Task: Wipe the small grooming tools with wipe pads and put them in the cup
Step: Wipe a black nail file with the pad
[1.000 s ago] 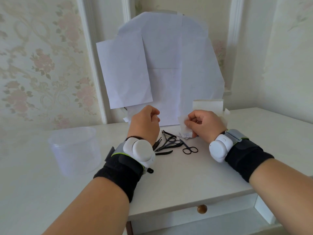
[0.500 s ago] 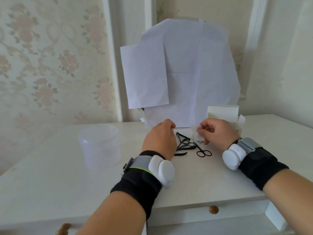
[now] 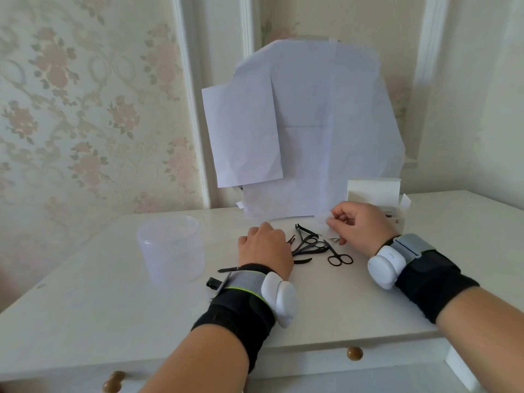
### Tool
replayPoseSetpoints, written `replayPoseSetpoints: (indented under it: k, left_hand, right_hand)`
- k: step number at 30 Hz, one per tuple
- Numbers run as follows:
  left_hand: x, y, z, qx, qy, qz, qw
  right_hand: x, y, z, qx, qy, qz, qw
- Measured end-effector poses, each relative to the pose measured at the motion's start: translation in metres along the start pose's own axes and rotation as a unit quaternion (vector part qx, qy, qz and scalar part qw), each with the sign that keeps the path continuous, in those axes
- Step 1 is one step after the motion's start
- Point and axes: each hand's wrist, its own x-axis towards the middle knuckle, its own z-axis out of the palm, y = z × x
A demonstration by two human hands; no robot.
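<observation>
Black grooming tools (image 3: 310, 245) between hands; right hand (image 3: 360, 228) pinches wipe pad (image 3: 325, 221); left hand (image 3: 265, 248) grip unclear.

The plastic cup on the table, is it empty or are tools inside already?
Empty: through the clear cup no tools show; they lie beside the left hand.

A cluster of black grooming tools (image 3: 307, 245) lay flat on the worktop (image 3: 340, 302), small scissors (image 3: 337, 256) at its right edge. A thin white wipe pad (image 3: 326, 222) was pinched above them. The translucent cup (image 3: 171, 249) stood upright, well to the left.
</observation>
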Motion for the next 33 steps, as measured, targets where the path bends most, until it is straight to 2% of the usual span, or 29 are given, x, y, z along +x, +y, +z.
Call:
replayPoseSetpoints:
  k: [11,19,23,26,29,33]
  left_hand:
    - [0.004,-0.001,0.002,-0.007,0.009,-0.032,0.999]
    - [0.005,0.001,0.004,-0.035,0.026,-0.049,0.998]
    - [0.006,0.0,0.004,-0.073,0.024,-0.061,0.995]
    - [0.009,-0.004,0.006,-0.109,0.03,-0.064,0.992]
    - [0.009,-0.007,0.004,-0.164,0.069,-0.071,0.981]
    - [0.008,-0.016,-0.005,-0.264,0.118,-0.116,0.95]
  right_hand:
    - [-0.001,-0.008,0.005,0.011,-0.015,-0.038,0.999]
    - [0.025,-0.04,0.007,0.012,-0.038,-0.116,0.992]
    - [0.04,-0.042,0.017,-0.015,-0.066,-0.127,0.99]
    - [0.043,-0.037,0.027,0.003,-0.059,-0.126,0.99]
    - [0.04,-0.029,0.034,0.019,-0.052,-0.125,0.991]
    - [0.04,-0.026,0.035,0.031,-0.043,-0.126,0.991]
